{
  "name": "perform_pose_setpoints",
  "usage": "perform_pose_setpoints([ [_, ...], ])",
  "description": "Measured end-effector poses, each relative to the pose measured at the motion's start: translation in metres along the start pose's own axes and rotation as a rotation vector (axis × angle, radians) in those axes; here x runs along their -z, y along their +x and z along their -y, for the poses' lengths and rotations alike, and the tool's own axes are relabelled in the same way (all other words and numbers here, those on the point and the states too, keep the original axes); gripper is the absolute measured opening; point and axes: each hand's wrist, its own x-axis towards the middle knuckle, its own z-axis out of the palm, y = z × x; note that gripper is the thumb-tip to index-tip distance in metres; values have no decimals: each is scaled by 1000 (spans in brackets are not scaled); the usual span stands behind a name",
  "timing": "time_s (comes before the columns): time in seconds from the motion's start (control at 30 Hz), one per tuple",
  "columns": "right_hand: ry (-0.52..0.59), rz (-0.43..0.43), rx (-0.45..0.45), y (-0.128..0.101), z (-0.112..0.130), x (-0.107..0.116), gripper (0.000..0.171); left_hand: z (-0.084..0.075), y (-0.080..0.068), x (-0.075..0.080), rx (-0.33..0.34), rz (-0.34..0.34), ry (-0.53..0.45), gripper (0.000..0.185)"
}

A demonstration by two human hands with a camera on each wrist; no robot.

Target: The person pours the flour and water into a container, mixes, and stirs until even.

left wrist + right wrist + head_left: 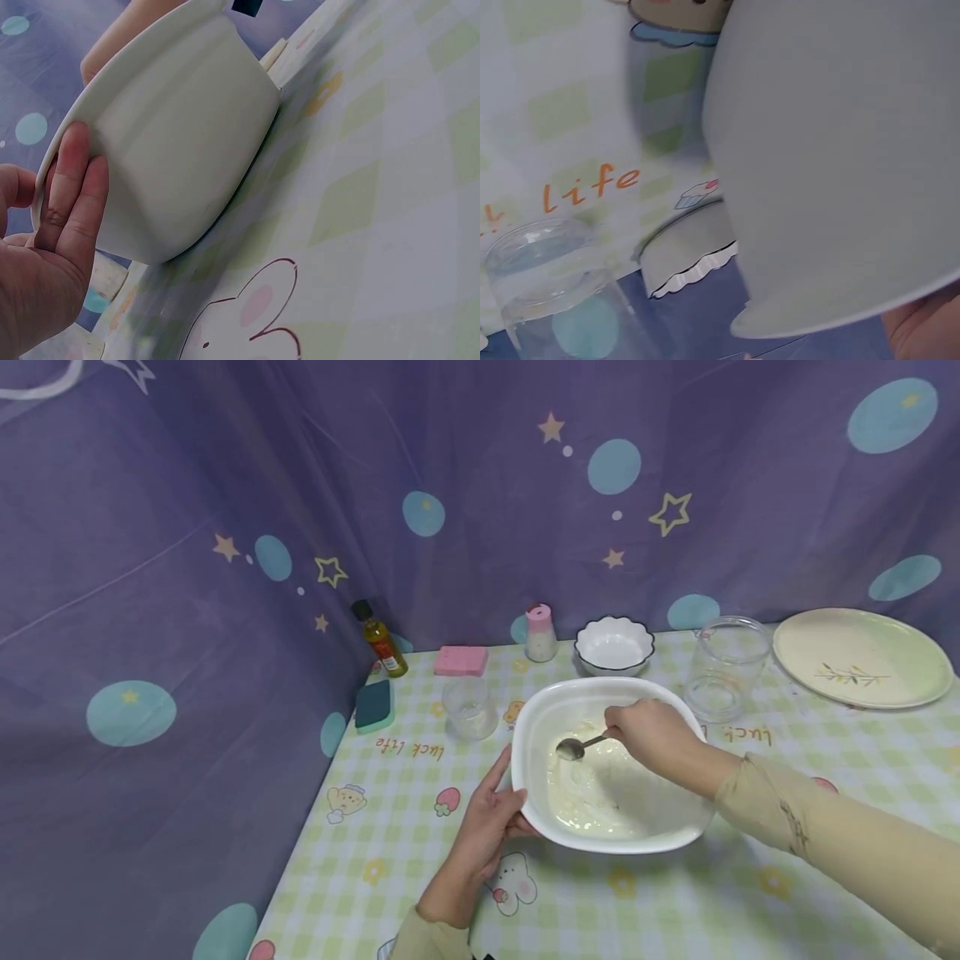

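Note:
A large white basin point(678, 827) stands at the middle of the table, with a pale, wet, creamy mixture point(588, 797) spread over its bottom. My left hand point(486, 822) grips its left rim; in the left wrist view the fingers point(75, 195) lie against the outer wall and the thumb is at the rim. Above the basin, my right hand point(656, 737) holds a metal spoon point(572, 749) by its handle, the bowl of the spoon down at the mixture. The right wrist view mostly shows the basin's outer wall point(840, 165), which hides the spoon.
Behind the basin are a scalloped white bowl point(615, 646), a pink-topped shaker point(541, 635) and a pink sponge point(461, 661). A clear cup point(470, 710), green sponge point(374, 706) and oil bottle point(382, 643) stand left. To the right are a clear jar point(726, 668) and oval plate point(862, 657).

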Motion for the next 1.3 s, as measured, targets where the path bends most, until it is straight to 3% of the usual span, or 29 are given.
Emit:
perform_pose_setpoints([
  [0.17, -19, -17, -34, 1, -9, 5, 21, 1, 0, 0, -3, 3, 0, 66],
  [0.33, -78, 0, -12, -1, -17, 14, 25, 0, 1, 0, 1, -3, 0, 66],
  [0.87, -247, 170, 80, -19, -32, 46, 19, 1, 1, 1, -4, -3, -3, 66],
  [1.1, -245, 234, 129, -22, -28, 57, 22, 1, 1, 1, -9, -4, -7, 65],
  [1.3, -130, 274, 153, -26, -30, 66, 32, 1, 1, 1, -6, -11, -1, 65],
])
